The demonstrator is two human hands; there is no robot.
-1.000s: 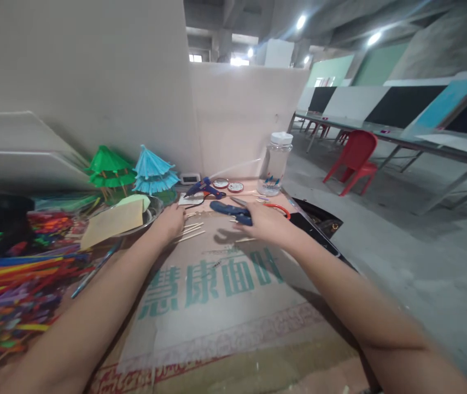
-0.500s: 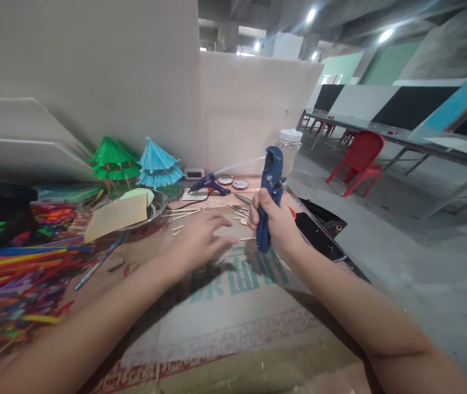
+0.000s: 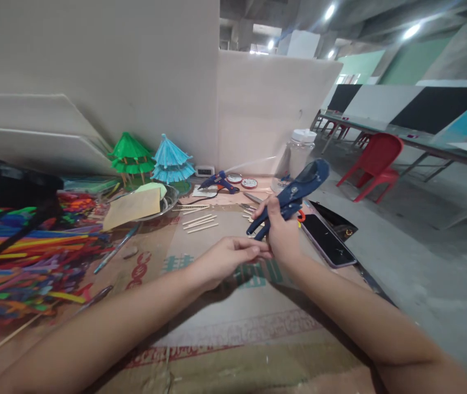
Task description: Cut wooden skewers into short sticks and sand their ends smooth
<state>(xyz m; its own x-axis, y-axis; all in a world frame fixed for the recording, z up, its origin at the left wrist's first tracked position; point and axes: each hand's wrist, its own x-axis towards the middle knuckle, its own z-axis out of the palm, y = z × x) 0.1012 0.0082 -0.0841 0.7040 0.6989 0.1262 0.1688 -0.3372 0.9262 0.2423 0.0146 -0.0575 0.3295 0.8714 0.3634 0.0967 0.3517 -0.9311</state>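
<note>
My right hand (image 3: 285,232) is wrapped round a dark blue hand cutter (image 3: 293,194), whose head tilts up to the right. My left hand (image 3: 233,257) is beside it, its fingertips close to the right hand below the cutter's handles. The left thumb and fingers are pressed together; what they hold, if anything, is hidden. Thin wooden sticks (image 3: 199,221) lie on the cardboard (image 3: 217,323) beyond my left hand, and more lie partly behind the cutter.
Green (image 3: 129,156) and blue (image 3: 171,161) paper umbrellas, a glue gun (image 3: 217,180) and a clear jar (image 3: 299,150) stand or lie at the back. Coloured strips (image 3: 16,262) and a bowl (image 3: 170,202) are left, a phone (image 3: 328,241) right.
My left hand has moved right, up to my right hand, and its fingers have closed. The cutter has tilted from upright to the right. The view has shifted slightly left.
</note>
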